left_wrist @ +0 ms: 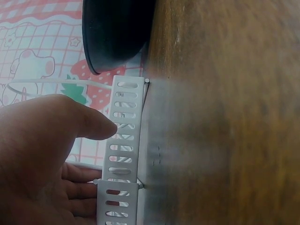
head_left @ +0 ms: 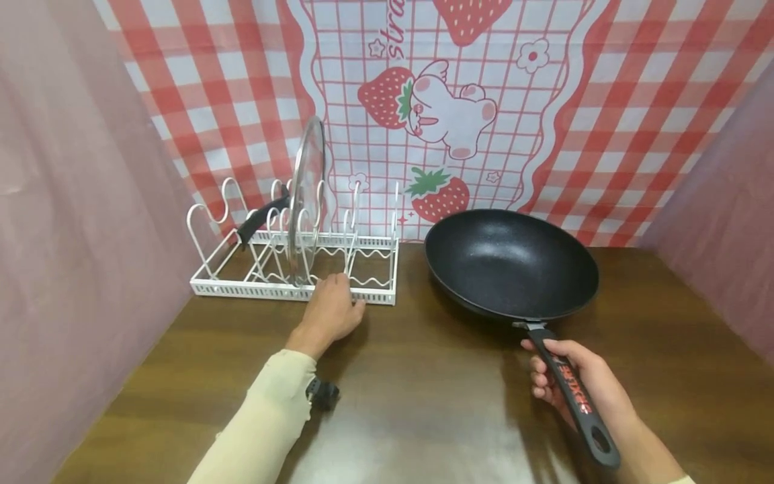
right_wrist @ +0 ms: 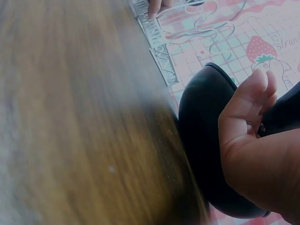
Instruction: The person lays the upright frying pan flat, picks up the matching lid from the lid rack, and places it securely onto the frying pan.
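My left hand (head_left: pixel 332 306) holds the front rail of a white wire pan rack (head_left: pixel 381 297), right of its middle. In the left wrist view the thumb presses the slotted face of the rail (left_wrist: pixel 112 161) and the fingers lie behind it. Standing on edge in the rack is a glass lid (head_left: pixel 310 181) with a metal rim and a black handle (head_left: pixel 263 216) jutting out to its left. My right hand (head_left: pixel 595 383) grips the long black handle of a frying pan (head_left: pixel 508 262). The pan faces up, to the right of the rack, its handle pointing toward me.
A brown wooden table (head_left: pixel 411 403) lies under everything. Behind it hangs a red and white strawberry-print cloth (head_left: pixel 447 154). Pink cloths (head_left: pixel 78 222) bound both sides. A dark device (head_left: pixel 322 394) is strapped to my left wrist.
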Action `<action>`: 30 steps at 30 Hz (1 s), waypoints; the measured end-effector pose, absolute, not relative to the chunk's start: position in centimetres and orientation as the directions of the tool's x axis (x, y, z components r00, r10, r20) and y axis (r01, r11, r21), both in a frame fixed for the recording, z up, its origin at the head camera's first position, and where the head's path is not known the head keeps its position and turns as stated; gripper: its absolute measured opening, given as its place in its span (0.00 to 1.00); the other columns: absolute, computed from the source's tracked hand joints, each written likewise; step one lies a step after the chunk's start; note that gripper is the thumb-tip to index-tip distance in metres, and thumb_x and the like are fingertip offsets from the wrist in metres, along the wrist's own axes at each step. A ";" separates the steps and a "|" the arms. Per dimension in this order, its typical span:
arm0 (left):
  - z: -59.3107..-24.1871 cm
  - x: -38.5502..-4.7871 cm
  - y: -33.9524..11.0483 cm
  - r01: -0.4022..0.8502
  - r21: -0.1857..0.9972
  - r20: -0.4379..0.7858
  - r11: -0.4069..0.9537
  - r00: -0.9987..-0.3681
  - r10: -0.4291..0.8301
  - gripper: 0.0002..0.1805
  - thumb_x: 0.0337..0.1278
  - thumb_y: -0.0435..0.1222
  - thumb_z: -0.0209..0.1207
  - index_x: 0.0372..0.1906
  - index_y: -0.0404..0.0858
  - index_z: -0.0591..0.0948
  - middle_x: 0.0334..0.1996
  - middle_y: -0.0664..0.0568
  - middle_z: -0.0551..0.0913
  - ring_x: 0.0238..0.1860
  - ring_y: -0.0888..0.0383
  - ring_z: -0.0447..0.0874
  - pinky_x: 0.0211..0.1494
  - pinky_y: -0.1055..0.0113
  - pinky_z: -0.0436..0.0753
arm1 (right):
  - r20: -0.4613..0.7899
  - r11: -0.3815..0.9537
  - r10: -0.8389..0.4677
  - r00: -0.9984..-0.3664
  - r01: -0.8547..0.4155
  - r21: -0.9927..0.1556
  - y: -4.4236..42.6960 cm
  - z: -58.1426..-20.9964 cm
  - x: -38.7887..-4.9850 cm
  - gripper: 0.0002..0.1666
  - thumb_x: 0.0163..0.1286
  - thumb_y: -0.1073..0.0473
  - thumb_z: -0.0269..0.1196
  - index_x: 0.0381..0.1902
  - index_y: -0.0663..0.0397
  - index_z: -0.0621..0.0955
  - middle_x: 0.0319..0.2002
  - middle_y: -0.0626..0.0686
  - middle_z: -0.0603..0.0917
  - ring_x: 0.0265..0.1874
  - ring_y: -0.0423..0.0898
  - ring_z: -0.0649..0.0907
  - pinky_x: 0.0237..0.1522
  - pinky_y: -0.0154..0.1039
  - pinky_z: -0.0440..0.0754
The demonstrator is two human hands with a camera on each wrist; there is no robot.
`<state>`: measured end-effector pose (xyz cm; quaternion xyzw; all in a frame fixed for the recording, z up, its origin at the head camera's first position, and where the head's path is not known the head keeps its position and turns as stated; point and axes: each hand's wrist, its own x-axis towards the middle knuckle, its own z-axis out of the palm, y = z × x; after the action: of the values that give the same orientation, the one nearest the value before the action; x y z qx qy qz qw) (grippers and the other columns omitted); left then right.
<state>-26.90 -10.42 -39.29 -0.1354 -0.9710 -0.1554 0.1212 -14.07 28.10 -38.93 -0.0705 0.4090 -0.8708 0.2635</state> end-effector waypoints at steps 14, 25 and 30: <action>-39.7 -26.8 -10.6 0.293 0.270 0.279 0.917 -0.935 0.217 0.23 0.58 0.41 0.64 0.47 0.24 0.76 0.41 0.35 0.80 0.48 0.39 0.79 0.62 0.48 0.72 | -0.112 -0.436 -0.476 -0.872 0.345 -0.831 27.8 -39.0 -13.9 0.25 0.83 0.56 0.34 0.53 0.58 0.77 0.32 0.49 0.81 0.31 0.42 0.81 0.38 0.39 0.84; -39.1 -26.8 -10.8 0.249 0.352 0.214 0.902 -0.960 0.181 0.26 0.62 0.44 0.61 0.50 0.23 0.76 0.48 0.32 0.79 0.52 0.36 0.77 0.61 0.47 0.74 | -0.113 -0.390 -0.493 -0.863 0.336 -0.857 28.0 -39.3 -14.2 0.26 0.83 0.56 0.32 0.52 0.55 0.78 0.32 0.49 0.82 0.30 0.43 0.81 0.39 0.39 0.84; -38.4 -26.7 -10.7 0.234 0.363 0.207 0.902 -0.964 0.167 0.30 0.63 0.46 0.58 0.55 0.22 0.74 0.50 0.32 0.76 0.52 0.38 0.77 0.60 0.48 0.76 | -0.110 -0.373 -0.491 -0.864 0.322 -0.870 28.2 -39.2 -14.3 0.26 0.83 0.56 0.32 0.52 0.54 0.78 0.32 0.49 0.82 0.30 0.43 0.82 0.38 0.39 0.84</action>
<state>-26.65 -10.66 -38.41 -0.1031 -0.9714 -0.1959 0.0859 -14.32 28.16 -39.18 -0.0840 0.5027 -0.8242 0.2468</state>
